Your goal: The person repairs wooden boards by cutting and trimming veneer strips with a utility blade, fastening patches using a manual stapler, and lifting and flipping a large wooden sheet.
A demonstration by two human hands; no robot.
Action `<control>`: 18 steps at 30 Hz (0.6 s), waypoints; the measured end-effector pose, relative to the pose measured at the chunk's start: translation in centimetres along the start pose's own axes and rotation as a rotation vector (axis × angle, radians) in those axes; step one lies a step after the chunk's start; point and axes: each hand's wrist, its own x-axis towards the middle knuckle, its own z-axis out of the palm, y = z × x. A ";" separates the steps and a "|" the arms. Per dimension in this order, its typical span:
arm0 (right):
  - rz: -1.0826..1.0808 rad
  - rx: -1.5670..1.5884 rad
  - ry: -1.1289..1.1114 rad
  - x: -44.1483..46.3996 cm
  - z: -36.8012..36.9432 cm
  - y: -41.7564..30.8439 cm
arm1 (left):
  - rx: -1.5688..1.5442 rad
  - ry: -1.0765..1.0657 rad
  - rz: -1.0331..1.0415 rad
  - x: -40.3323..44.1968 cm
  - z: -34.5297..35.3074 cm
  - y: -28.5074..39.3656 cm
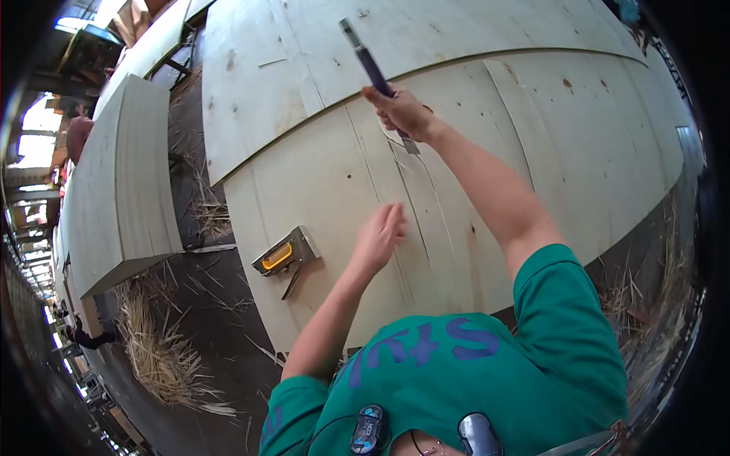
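My right hand point(405, 115) is wrapped around a long purple-handled blade tool point(371, 67), held at a slant above the veneer sheet. A metal end shows at its top, and a flat metal blade sticks out below the fist, near a split in the sheet. Lower and to the left, my left hand point(381, 234) is over the same pale wood veneer sheet point(296, 190), slightly blurred. Its fingers are curled together, and whatever they may hold is hidden. A staple gun point(287, 254) with a yellow grip lies on the sheet to the left of that hand.
Another veneer sheet point(251, 83) overlaps at the far side. Long cracks and a loose strip point(508, 114) run across the near sheet. At left stands a thick stack of sheets point(125, 175). Wood splinters point(163, 353) litter the dark floor. A person point(78, 133) is beyond the stack.
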 end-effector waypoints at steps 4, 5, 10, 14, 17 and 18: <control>-0.077 0.042 -0.132 -0.7 1.2 -1.0 | 0.343 0.047 -0.017 3.5 2.6 3.7; -0.097 0.097 -0.169 -1.3 1.5 -1.9 | 0.552 0.162 0.098 3.8 2.4 3.3; -0.103 -0.189 0.155 -3.9 -0.6 -5.9 | 0.555 0.216 0.279 5.5 1.5 1.8; 0.038 -0.657 0.245 -6.1 -2.5 -3.5 | 0.543 0.297 0.214 6.3 2.7 1.6; 0.120 -0.605 0.205 -6.3 -3.2 0.4 | 0.482 0.372 0.144 7.2 2.9 3.2; 0.135 -0.564 0.210 -6.4 -3.1 0.9 | 0.469 0.384 0.149 8.5 2.3 2.4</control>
